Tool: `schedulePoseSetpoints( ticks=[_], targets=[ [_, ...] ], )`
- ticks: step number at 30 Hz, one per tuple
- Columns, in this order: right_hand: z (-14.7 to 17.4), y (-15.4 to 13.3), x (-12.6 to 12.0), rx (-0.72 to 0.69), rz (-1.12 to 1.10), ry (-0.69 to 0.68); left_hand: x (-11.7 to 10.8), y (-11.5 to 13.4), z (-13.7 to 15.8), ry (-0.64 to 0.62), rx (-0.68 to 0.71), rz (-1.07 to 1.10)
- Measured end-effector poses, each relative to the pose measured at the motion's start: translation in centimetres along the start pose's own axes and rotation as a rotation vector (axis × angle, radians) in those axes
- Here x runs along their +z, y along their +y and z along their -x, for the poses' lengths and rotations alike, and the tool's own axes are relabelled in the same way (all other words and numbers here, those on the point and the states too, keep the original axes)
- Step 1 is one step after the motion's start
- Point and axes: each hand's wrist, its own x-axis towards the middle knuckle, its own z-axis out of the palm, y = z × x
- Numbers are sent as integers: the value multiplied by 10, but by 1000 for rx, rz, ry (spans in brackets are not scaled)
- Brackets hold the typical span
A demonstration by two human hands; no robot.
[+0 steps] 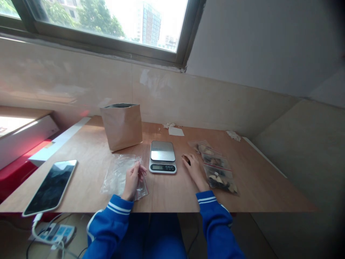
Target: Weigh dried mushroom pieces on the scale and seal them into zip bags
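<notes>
My left hand (132, 178), fingers curled together, rests over a pile of clear plastic zip bags (114, 174). Whatever its fingertips hold, if anything, is hidden. To the right of the digital scale (162, 154), my right hand (193, 169) is low over the table with its fingers closed on a small dark-brown piece (185, 158), perhaps dried food; its kind is unclear. The scale's metal platform bears nothing, and its display is too small to read. Beside my right wrist lie several filled zip bags (219, 178) with dark and pale pieces inside.
A brown paper pouch (122, 127) stands with its top open behind the clear bags. A phone (51, 187) on a white cable lies at the left table edge, above a power strip (58, 232). White paper (176, 131) and crumpled tissue (233, 135) lie near the wall.
</notes>
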Motion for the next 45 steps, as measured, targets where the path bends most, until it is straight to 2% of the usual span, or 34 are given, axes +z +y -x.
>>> schedulePoseSetpoints(
  ticks=[3,7,11,15,20,23,26,31,33,36,41,43,45],
  targets=[
    [-30,-29,4,-88,-101,-49,-1,-2,-2,-10,13,-4],
    [-70,-64,26,-163,-108,-131,-1,-3,-2,-14,21,-19],
    [-86,-75,55,-183,-91,-188,0,-3,-1,-13,21,-31],
    [-78,-68,65,-164,-103,-155,1,-2,-1,-11,21,-30],
    [-60,-64,52,-141,-97,-96,1,-1,-2,-14,14,-34],
    [-48,-56,45,-92,-78,44,1,-1,-2,-12,16,-49],
    [-33,-36,42,-8,-115,210,1,-3,-1,-29,50,-120],
    [-10,-1,37,130,-160,326,7,3,6,-69,144,-373],
    [-7,6,35,169,-170,348,14,18,6,-68,242,-481],
    [-6,10,35,209,-177,352,25,58,-3,-15,447,-556],
    [-6,11,37,226,-202,351,28,142,-56,272,872,-816],
    [-6,12,37,230,-210,355,20,164,-87,383,890,-953],
    [-6,14,37,231,-218,364,10,175,-113,404,844,-1089]
  ],
)
